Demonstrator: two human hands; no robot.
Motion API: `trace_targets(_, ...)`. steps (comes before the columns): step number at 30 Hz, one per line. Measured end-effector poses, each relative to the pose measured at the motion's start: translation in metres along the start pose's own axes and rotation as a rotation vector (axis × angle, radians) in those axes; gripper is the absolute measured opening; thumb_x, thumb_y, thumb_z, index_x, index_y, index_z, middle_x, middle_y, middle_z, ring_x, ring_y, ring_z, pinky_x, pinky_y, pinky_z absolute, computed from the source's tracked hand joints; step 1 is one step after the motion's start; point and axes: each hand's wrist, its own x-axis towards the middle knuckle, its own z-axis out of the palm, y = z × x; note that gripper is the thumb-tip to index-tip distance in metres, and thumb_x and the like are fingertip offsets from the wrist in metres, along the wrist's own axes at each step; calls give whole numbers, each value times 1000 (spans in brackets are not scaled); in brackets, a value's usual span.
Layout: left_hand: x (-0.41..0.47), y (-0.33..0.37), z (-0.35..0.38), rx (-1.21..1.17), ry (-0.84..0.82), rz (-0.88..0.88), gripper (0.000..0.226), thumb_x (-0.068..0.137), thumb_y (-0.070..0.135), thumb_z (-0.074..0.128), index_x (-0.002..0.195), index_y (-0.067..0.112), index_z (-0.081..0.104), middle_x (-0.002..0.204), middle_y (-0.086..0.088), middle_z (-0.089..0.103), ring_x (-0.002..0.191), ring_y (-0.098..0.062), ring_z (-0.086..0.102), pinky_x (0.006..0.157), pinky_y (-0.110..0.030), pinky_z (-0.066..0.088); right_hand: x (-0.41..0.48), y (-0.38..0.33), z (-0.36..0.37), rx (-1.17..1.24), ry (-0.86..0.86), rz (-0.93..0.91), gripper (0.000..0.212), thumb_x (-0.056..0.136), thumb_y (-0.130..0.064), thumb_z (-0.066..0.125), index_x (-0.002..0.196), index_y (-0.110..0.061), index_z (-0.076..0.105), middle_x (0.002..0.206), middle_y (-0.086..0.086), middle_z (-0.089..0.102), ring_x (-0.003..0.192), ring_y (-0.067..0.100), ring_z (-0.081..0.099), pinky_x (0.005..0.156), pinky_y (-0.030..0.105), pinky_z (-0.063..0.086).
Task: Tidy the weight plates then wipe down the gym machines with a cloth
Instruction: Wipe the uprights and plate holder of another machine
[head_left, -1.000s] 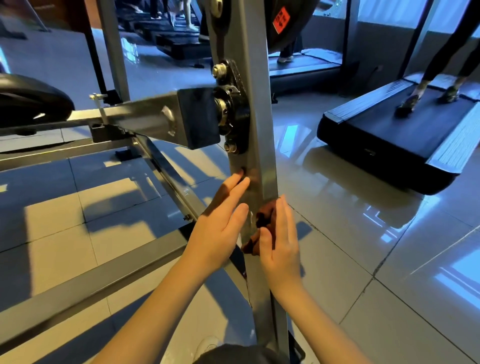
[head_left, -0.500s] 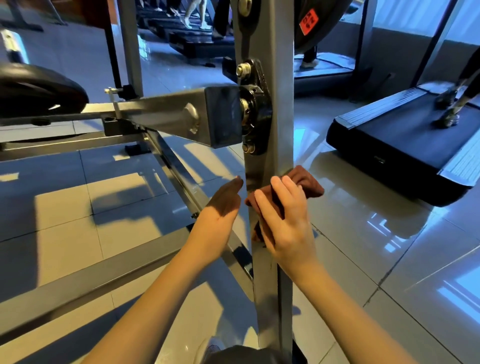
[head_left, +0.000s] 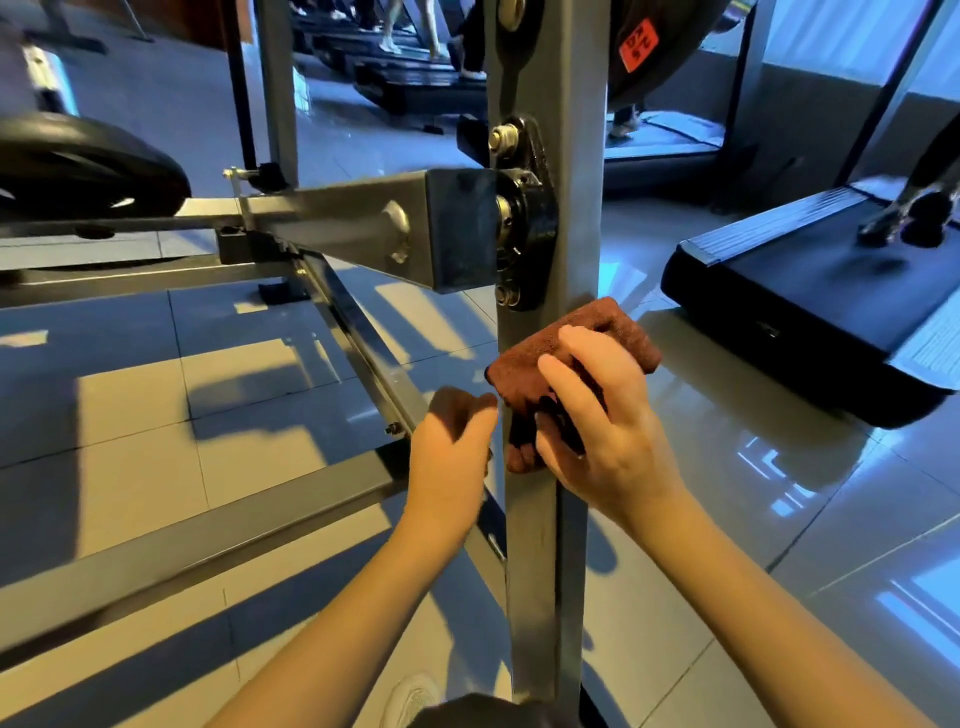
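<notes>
Now, right hand (head_left: 608, 431) around cloth (head_left: 535, 358) against upright post (head_left: 543, 561); left hand (head_left: 449, 457) alongside, grip unclear.

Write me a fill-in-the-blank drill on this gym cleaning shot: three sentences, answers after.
1. The brown cloth is gripped by the person's ___ hand.
2. The cloth is pressed against the grey upright post, just ___ the black pivot bracket.
3. To the right, someone's feet are on a black ___.
Missing words: right; below; treadmill.
</notes>
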Motion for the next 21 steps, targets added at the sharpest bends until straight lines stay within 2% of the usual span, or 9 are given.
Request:
trace_targets(3,-11,16,13,-73,-65,69,17,96,18,56,80,12,54,67,2,55,63,-9,54,60,-22,48,-3,-3,1,-92,86,144,36,94,-28,58,122,-7,58,131,12,48,121,32,46,102,48,39)
trace_targets(5,-14,22,22,-77,-113,70,5,94,18,59,90,18,55,76,-3,59,69,-13,58,65,-30,53,-6,-8,0,28,84,210,34,94,-20,53,119,0,65,130,16,55,121,33,49,106,43,40)
trace_targets(7,-16,22,27,-51,-117,66,12,90,23,65,96,25,54,79,-9,61,70,-19,59,70,-40,55,-7,-10,-9,191,71,307,37,92,-11,47,120,6,63,131,21,53,127,24,46,111,26,35)
trace_targets(9,-15,20,30,-2,-122,56,21,87,29,69,99,28,52,84,-7,65,76,-19,66,75,-44,57,-9,-8,-18,274,81,420,41,88,-7,45,122,9,58,132,25,49,130,5,40,108,14,32)
trace_targets(11,-12,19,33,72,-138,51,36,80,41,72,104,27,49,94,0,66,85,-14,66,77,-42,57,-13,-6,-20,293,86,518,41,88,-11,47,124,7,57,130,23,50,127,6,42,105,13,35)
trace_targets(13,-10,17,35,166,-135,67,46,76,49,70,109,26,47,102,2,64,92,-12,65,79,-40,57,-16,-9,-16,358,75,619,41,89,-17,48,125,0,58,127,16,54,120,14,50,101,22,45)
trace_targets(17,-6,13,32,134,-2,135,14,91,18,59,101,25,53,93,-2,64,85,-17,65,78,-45,55,-19,-19,-11,469,101,752,37,91,-9,52,128,-7,58,125,8,54,116,16,55,96,24,50)
trace_targets(19,-7,11,33,89,60,149,17,93,10,51,103,24,53,95,-5,62,89,-22,64,80,-46,55,-21,-21,-12,450,124,736,36,92,-14,52,127,-8,60,124,3,53,114,14,56,95,24,51)
trace_targets(21,-6,7,37,96,116,144,24,94,8,45,115,17,54,102,-6,60,98,-21,61,86,-40,54,-22,-23,-14,441,120,706,36,93,-13,53,128,-8,58,123,0,52,112,8,56,93,21,51)
